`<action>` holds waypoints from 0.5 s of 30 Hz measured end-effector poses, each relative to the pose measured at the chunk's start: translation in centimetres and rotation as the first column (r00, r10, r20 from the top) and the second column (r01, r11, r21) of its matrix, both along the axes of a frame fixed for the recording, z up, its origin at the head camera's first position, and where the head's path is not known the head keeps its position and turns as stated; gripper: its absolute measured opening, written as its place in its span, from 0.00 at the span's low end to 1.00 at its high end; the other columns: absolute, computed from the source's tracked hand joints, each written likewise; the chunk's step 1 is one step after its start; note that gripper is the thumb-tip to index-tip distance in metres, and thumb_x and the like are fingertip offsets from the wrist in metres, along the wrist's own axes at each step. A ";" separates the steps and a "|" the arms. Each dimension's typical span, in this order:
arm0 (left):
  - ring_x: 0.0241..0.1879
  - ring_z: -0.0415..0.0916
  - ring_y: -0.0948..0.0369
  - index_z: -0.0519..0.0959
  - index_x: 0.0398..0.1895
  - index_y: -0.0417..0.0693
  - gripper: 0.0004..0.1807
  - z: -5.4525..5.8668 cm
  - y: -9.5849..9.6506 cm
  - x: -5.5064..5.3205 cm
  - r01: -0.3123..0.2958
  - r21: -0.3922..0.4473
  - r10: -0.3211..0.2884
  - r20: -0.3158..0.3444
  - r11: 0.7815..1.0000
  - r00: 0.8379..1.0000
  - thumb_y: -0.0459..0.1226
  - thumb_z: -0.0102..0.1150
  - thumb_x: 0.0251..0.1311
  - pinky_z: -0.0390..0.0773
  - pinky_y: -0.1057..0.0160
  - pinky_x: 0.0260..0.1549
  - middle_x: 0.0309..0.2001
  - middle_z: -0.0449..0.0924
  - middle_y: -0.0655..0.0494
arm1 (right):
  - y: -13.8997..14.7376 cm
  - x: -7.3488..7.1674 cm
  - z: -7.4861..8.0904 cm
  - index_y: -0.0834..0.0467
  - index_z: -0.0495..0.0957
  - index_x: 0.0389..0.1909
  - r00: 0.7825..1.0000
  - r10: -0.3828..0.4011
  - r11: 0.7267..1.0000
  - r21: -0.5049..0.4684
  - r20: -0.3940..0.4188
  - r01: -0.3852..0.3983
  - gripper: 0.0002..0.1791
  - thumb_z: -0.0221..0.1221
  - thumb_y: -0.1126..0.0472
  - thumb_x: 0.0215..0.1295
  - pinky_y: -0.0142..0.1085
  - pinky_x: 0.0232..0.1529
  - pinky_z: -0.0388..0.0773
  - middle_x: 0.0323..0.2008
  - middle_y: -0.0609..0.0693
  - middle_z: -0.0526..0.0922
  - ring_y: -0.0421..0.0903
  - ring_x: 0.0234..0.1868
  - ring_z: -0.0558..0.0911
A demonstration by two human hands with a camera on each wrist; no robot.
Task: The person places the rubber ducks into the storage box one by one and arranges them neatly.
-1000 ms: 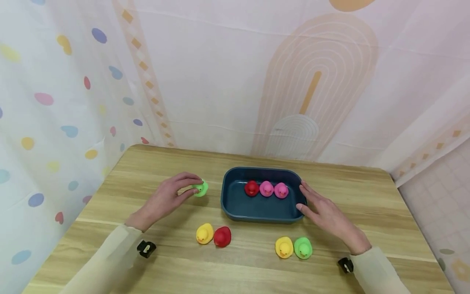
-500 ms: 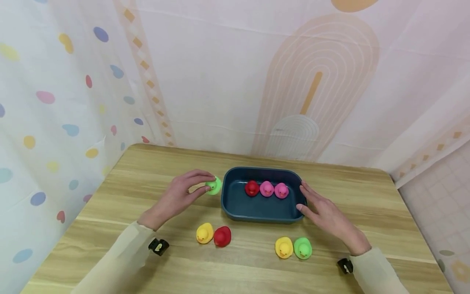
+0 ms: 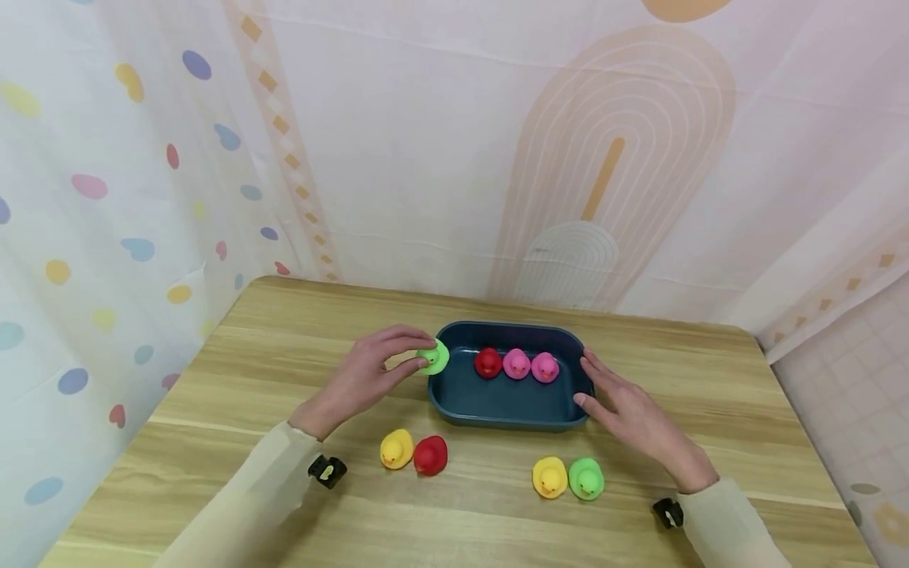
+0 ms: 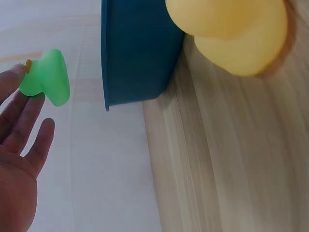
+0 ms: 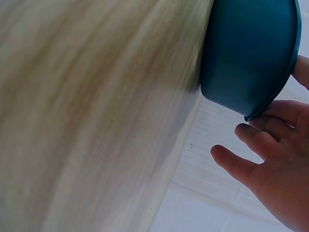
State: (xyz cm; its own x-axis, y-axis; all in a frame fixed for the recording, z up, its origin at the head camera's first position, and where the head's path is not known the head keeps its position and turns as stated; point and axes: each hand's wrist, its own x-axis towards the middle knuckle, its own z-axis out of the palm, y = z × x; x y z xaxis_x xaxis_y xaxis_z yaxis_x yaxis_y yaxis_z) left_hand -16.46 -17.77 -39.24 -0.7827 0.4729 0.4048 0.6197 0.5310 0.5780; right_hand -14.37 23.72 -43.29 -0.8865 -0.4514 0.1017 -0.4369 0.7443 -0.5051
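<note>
Above the left rim of a deep, dark blue rectangular tray w/ rounded corners, a light green rubbery toy duck is held up, pinched btwn the thumb and fingertips of the left hand. In the left wrist view it's higher than the rim, w/ one finger standing away from it. The right hand is at the tray's right end — fingers fairly straight and spread, some tips touching the rim, thumb by the near right corner.

The tray sits nr the middle of the far edge of a wood-grain desk. Inside, towards its far side, three ducks make a row: a glossy red one, then a bright pink one and a second pink one nearest the right end.

Out on the desk, just off the tray's near left corner, a yellow duck is right beside a dark red duck. Off the near right corner — another pair, a yellow duck w/ an orange beak and a brighter green duck. Past the desk's far edge hangs a pale patterned curtain.
</note>
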 end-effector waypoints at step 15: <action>0.56 0.81 0.51 0.86 0.56 0.42 0.16 -0.4 2.1 -1.2 0.047 -0.010 -0.046 0.048 0.999 0.998 0.30 0.69 0.64 0.84 0.50 0.53 0.56 0.84 0.49 | -0.3 0.2 -0.1 0.69 0.57 0.78 1.000 0.010 1.000 -0.008 0.010 -0.010 0.37 0.53 0.49 0.81 0.62 0.71 0.61 0.80 0.64 0.54 0.66 0.76 0.61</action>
